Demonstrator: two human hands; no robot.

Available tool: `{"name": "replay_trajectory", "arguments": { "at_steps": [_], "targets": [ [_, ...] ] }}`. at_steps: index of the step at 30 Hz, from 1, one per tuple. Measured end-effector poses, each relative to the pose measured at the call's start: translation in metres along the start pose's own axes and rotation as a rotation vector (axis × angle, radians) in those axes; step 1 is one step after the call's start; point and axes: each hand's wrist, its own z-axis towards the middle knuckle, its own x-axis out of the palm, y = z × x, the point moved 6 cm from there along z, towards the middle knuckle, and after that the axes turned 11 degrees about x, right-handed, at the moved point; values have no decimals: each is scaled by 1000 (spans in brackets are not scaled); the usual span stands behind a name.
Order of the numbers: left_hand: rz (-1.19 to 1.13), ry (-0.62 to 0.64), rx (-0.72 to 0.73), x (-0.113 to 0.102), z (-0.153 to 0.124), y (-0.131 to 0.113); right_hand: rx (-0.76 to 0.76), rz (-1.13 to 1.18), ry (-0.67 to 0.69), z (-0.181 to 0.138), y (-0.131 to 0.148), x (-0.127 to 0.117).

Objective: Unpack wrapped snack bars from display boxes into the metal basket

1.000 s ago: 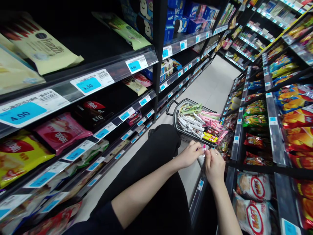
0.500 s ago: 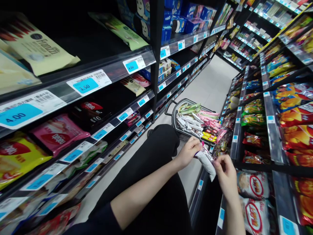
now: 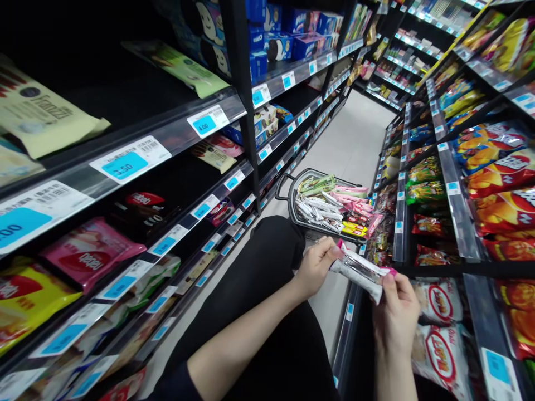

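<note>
A shop aisle runs away over a pale, smooth floor (image 3: 353,133), with dark shelves (image 3: 237,72) along the left and snack shelves (image 3: 457,217) along the right; another set of racks crosses the far end. Price tags line the shelf edges. One black basket (image 3: 292,207) sits on the floor near the right shelves' foot, its handle at the left end. Inside lie green, white, pink and yellow sticks (image 3: 320,209), overlapping too much to count.

One white-and-clear packet (image 3: 359,272) with pink ends is held up just off the basket's near edge. Two hands share it: the fingers of the left hand (image 3: 316,268) pinch one end, those of the right hand (image 3: 395,306) the other. One black-trousered knee (image 3: 278,239) is beside the left hand.

Two red-and-white bags (image 3: 441,356) lie on the lower right shelf. At the left, one pink bag (image 3: 92,250) lies beside one yellow bag (image 3: 35,309), near their shelf's front edge.
</note>
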Motion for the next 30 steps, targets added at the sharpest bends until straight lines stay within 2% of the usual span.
{"name": "replay_trajectory", "arguments": {
  "at_steps": [5, 9, 17, 22, 30],
  "targets": [
    [20, -60, -16, -5, -3, -6, -81, -77, -104, -4, 16, -7],
    [-46, -105, -68, -8, -2, -4, -126, -206, -90, -7, 35, -4],
    [-268, -118, -307, 0, 2, 18, 195, -15, 77, 15, 7, 3],
    [-310, -117, -410, 2, -1, 32, 300, 26, 129, 18, -1, 14],
    [-343, -72, -487, 2, -2, 40, 387, 83, 140, 17, -9, 14]
  ]
}}
